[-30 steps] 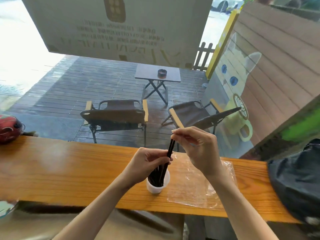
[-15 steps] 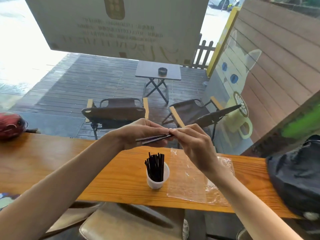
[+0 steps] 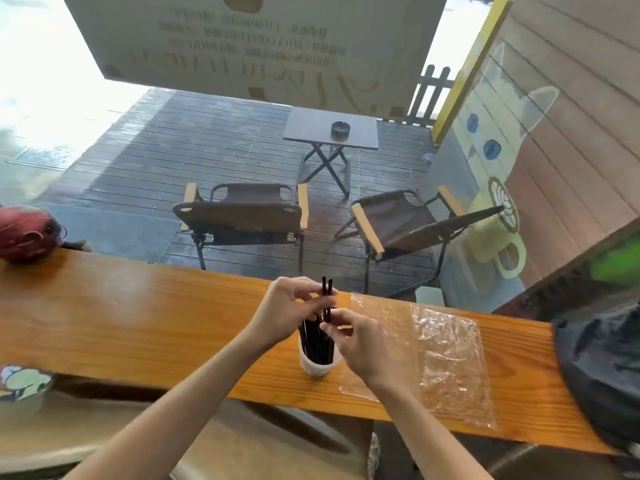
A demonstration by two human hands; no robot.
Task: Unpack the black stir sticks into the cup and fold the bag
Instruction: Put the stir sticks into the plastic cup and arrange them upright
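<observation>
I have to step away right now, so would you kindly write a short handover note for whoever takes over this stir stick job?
Left hand: pinches a couple of black stir sticks upright above the cup.
Right hand: pinches the same sticks lower down, just over the rim.
White cup stands on the wooden counter and holds a bundle of sticks.
Clear plastic bag lies flat and unfolded on the counter, right of the cup; it looks empty.
Done: most sticks are in the cup.
Left: drop the held sticks in, then fold the bag.

Both hands point(image 3: 360, 337) have lowered the held sticks point(image 3: 326, 289) upright over the cup point(image 3: 317, 363).
</observation>
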